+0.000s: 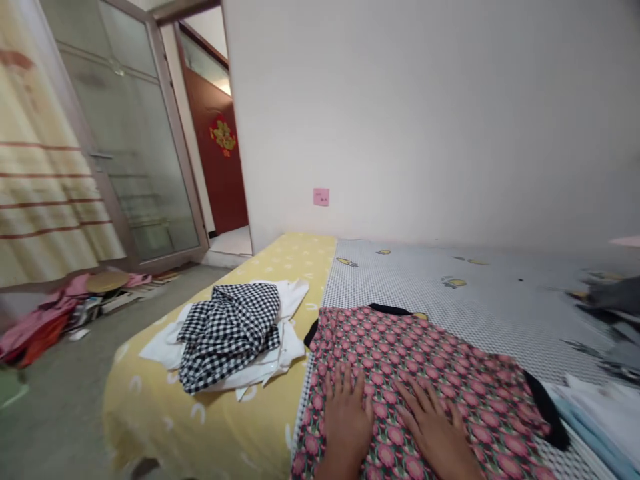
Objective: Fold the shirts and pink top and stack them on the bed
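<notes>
A pink flower-patterned shirt (395, 360) with black trim at the neck and sleeves lies spread out on the bed, its lower end running out of view. Flat on its left part rests my left hand (346, 413), fingers stretched out. My right hand (436, 420) lies on the middle of the same shirt, open, with its fingers spread. Neither hand grips the cloth. To the left, a crumpled black-and-white checked garment (233, 330) sits on top of white clothing (293, 343).
The bed has a yellow sheet (165, 400) on the left and a grey checked sheet (400, 280) on the right. Folded white and light blue clothes (605, 413) lie at the right edge. Dark clothes (615, 300) sit behind them. Pink and red items (50, 317) lie on the floor.
</notes>
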Available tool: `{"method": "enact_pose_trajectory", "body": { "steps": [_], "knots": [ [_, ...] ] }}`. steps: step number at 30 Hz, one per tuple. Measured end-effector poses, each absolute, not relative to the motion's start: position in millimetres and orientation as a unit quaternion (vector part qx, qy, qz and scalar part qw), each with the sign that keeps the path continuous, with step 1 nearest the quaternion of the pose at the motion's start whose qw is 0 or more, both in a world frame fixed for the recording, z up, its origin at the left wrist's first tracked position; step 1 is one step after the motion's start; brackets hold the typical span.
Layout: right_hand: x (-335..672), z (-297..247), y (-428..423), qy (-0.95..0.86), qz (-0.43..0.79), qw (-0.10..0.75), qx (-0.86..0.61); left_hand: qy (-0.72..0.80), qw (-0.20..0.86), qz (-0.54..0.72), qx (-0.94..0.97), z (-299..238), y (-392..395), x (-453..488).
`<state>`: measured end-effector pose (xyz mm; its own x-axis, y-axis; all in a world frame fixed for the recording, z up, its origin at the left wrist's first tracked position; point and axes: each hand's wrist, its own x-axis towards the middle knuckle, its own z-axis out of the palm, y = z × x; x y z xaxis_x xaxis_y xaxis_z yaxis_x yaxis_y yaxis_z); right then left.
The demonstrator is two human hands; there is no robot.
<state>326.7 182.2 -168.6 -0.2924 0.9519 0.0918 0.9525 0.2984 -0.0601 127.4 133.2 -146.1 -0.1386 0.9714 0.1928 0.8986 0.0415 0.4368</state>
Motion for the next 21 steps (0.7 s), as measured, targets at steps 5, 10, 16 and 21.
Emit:
{"method": "enact_pose_trajectory", "body": {
  "steps": [5, 10, 16, 21],
  "knots": [
    [333.8, -191.4, 186.2, -0.813, -0.077, 0.096, -0.569, 0.725, 0.061, 0.278, 0.628, -135.7, 146.0, 102.7],
    [339.7, -203.6, 189.9, -0.817, -0.078, 0.131, -0.556, 0.804, -0.015, 0.315, 0.504, -105.6, 182.8, 45.6],
    [340.6, -208.6, 194.1, -0.824, -0.07, 0.126, -0.548, 0.839, 0.008, 0.311, 0.447, -109.0, 213.8, 17.9],
    [333.9, -198.5, 194.7, -0.802, -0.052, 0.102, -0.586, 0.847, -0.029, 0.357, 0.393, -102.2, 213.2, 22.8]
  ]
}}
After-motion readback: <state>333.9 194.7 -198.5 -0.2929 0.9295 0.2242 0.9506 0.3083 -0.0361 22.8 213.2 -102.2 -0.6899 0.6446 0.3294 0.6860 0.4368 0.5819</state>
